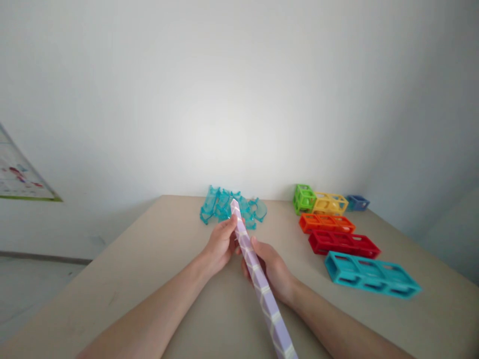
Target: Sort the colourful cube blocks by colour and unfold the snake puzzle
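Note:
A long, narrow lilac bar with a pale criss-cross pattern (258,275) runs from near the table's middle toward me and out of the bottom of the view. My left hand (221,243) grips it close to its far end, thumb along the side. My right hand (271,267) is closed around it a little nearer to me. Fingers of both hands are partly hidden under and behind the bar. Just beyond its tip lies a heap of clear teal plastic pieces (210,203), some curved, partly hidden by the bar and my left hand.
Hollow plastic block frames stand at the right: teal (370,273), red (342,243), orange (325,223), yellow (330,202), green (304,198) and blue (358,202). A white wall (232,99) rises behind the beige table (149,249). A poster (22,174) hangs at the left.

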